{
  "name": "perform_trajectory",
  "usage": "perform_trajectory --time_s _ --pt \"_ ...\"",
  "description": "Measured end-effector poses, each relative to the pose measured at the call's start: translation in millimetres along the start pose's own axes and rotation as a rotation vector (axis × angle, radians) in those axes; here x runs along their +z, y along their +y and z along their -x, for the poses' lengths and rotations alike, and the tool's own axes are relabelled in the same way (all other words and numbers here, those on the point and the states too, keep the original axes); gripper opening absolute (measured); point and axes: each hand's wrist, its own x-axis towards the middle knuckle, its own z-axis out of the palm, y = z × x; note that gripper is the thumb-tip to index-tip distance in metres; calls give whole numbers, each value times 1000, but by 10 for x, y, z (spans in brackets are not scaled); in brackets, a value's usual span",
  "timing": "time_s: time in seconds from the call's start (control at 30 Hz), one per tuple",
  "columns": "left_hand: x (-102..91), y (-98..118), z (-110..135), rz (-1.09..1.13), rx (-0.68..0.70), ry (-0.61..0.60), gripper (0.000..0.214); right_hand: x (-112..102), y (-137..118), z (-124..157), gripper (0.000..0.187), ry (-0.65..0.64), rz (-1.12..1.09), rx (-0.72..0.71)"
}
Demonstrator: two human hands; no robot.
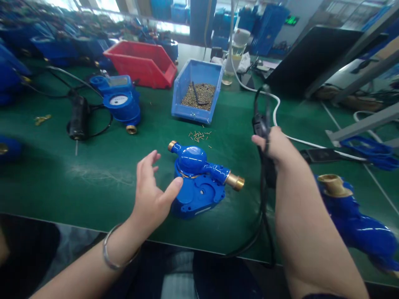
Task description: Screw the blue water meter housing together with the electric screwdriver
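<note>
— On the green mat (102, 174), dead centre, lies the meter body (199, 182), underside up. Which hand is closer?

— Left hand (151, 195). It is spread wide, holding nothing, and its thumb tip touches the body's near-left edge. The body lies just to that hand's right.

— And the other?

— Right hand (274, 145) is closed round a black driver (263, 137) with a cable hanging from it, raised above the mat, to the right of the body and a little beyond it. Near, but apart.

— How does the body run?

— Its long axis goes from the brass end at far left to the threaded brass end at near right, slanting across the mat. The right-hand end points toward the right forearm.

— Anything around it?

— Loose screws (199, 135) just behind it, then a blue bin (199, 89) of screws; a finished meter (120, 101) well off to the left.
</note>
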Motion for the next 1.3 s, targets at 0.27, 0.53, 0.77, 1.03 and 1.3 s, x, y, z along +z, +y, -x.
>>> perform_trajectory --time_s 0.27,0.53,0.77,1.03,1.3 --pt "439 723 -456 -380 651 -706 40 259 11 225 41 -3 128 29" --pt "471 628 -420 -349 557 -767 31 342 88 1375 10 -560 -301 -428" --pt "77 498 -436 107 345 -690 11 1059 -122 1613 82 -582 -1099 -449" --pt "-236 215 -450 772 -76 -506 22 708 -289 1668 70 -574 -1325 -80" --pt "-203 172 -289 813 -21 -514 24 653 -273 1677 60 -586 -1422 -18"
